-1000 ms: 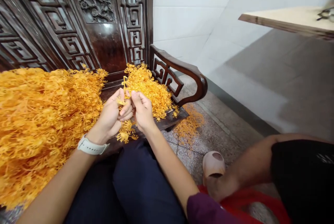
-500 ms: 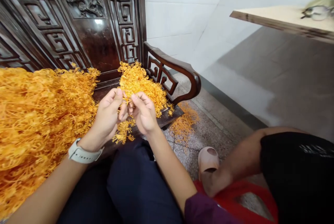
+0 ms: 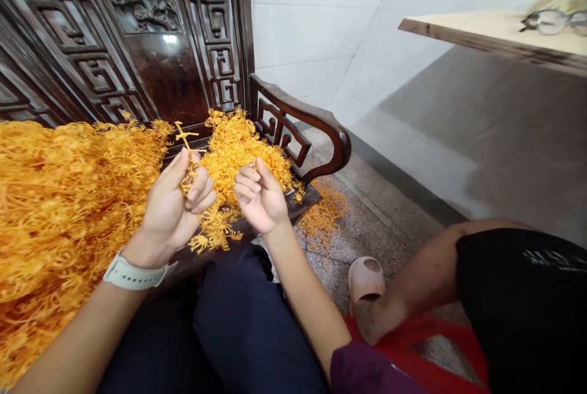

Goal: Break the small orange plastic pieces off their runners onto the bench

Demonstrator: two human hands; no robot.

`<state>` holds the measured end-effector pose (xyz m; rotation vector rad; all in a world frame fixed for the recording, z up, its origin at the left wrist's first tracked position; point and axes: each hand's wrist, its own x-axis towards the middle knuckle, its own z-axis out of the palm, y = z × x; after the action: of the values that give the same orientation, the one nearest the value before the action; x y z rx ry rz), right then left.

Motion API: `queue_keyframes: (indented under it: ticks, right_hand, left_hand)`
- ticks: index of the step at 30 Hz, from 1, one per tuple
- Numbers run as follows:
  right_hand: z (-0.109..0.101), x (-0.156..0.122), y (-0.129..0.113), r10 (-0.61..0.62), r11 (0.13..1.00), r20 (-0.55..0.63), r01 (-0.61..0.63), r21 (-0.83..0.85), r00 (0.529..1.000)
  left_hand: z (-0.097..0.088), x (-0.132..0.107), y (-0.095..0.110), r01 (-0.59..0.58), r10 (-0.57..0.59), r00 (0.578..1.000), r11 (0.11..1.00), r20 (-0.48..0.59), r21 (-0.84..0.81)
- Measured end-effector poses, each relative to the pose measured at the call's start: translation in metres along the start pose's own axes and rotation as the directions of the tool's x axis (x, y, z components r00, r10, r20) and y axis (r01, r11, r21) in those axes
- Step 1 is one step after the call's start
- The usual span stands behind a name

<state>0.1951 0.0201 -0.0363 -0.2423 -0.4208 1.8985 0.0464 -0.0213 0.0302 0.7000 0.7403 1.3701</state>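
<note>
My left hand [image 3: 177,201], a white watch on its wrist, is closed round an orange plastic sprig [image 3: 186,155] that sticks up between thumb and fingers. More orange pieces hang below that hand. My right hand [image 3: 260,195] is a little to the right, palm up, fingers loosely curled, and nothing shows in it. Both hands hover over the dark carved wooden bench [image 3: 300,128]. Behind them lies a small heap of orange pieces [image 3: 238,149]. A large heap of orange sprigs [image 3: 68,198] fills the left.
Another person's bare leg [image 3: 422,284] and pink slipper [image 3: 365,281] are at the right, above something red. Scattered orange bits lie on the speckled floor [image 3: 367,223]. A pale wooden tabletop [image 3: 495,33] with eyeglasses [image 3: 550,19] is at the upper right.
My hands were pressed together on an orange piece; now they have parted, the left keeping the sprig and the right turned palm up. The view has shifted slightly right.
</note>
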Motion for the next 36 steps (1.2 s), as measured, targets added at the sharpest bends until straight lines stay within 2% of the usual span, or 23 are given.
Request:
queue_keyframes:
  ticks: [3,7,9,11,12,14,16,18,19,20,21,23,25,27,31,36]
  right_hand:
    - [-0.003,0.014,-0.011,-0.048,0.994,-0.096,0.038,-0.098,0.994]
    - [-0.010,0.029,-0.013,0.103,0.994,-0.229,-0.110,-0.017,0.968]
    - [-0.012,0.029,-0.007,0.155,0.987,-0.251,-0.160,0.002,0.955]
    - [-0.012,0.025,0.002,0.155,0.982,-0.236,-0.176,-0.070,0.959]
    - [-0.010,0.021,0.008,0.123,0.978,-0.223,-0.156,-0.139,0.967]
    - [-0.005,0.013,0.020,-0.055,0.939,-0.196,-0.016,-0.345,0.979]
    - [0.001,0.006,0.032,-0.265,0.795,-0.086,0.168,-0.583,0.960]
    - [0.005,0.002,0.044,-0.325,0.628,0.081,0.279,-0.726,0.942]
    - [0.006,0.002,0.048,-0.315,0.588,0.138,0.308,-0.748,0.939]
    - [0.006,0.002,0.052,-0.303,0.582,0.168,0.322,-0.747,0.938]
    - [0.005,0.003,0.055,-0.297,0.605,0.167,0.321,-0.729,0.940]
    - [0.002,0.006,0.057,-0.272,0.712,0.094,0.266,-0.650,0.958]
    - [-0.001,0.006,0.055,-0.175,0.841,0.012,0.156,-0.518,0.985]
    - [-0.003,0.003,0.053,-0.059,0.920,-0.006,0.052,-0.389,0.998]
    - [-0.005,-0.005,0.055,0.033,0.960,0.089,-0.007,-0.280,0.995]
    - [-0.004,-0.007,0.059,0.116,0.988,0.215,-0.091,-0.125,0.970]
  left_hand:
    - [-0.010,0.007,-0.004,0.068,-0.067,0.996,0.998,-0.056,0.001]
    - [-0.020,0.012,-0.006,0.098,-0.100,0.992,0.995,-0.074,-0.026]
    - [-0.022,0.012,-0.005,0.074,-0.076,0.994,0.997,-0.082,-0.025]
    - [-0.023,0.012,-0.005,0.051,-0.050,0.994,0.999,-0.092,0.002]
    - [-0.023,0.013,-0.005,0.041,-0.039,0.994,0.999,-0.104,0.018]
    - [-0.022,0.014,-0.006,0.030,-0.025,0.992,0.999,-0.126,0.038]
    - [-0.020,0.015,-0.007,0.029,-0.023,0.991,0.999,-0.133,0.044]
    - [-0.017,0.016,-0.010,0.045,-0.037,0.991,0.998,-0.131,0.053]
    - [-0.017,0.016,-0.011,0.051,-0.043,0.991,0.997,-0.129,0.062]
    - [-0.016,0.017,-0.013,0.052,-0.043,0.992,0.996,-0.121,0.072]
    - [-0.016,0.017,-0.014,0.044,-0.036,0.994,0.996,-0.104,0.082]
    - [-0.019,0.018,-0.017,0.021,-0.017,0.999,0.995,-0.048,0.097]
    - [-0.024,0.018,-0.019,0.006,-0.006,1.000,0.994,0.004,0.111]
    - [-0.028,0.019,-0.019,0.006,-0.010,0.999,0.991,0.037,0.130]
    - [-0.031,0.018,-0.015,-0.002,-0.005,0.999,0.978,0.032,0.209]
    - [-0.027,0.017,-0.010,-0.002,0.025,0.997,0.944,-0.067,0.329]
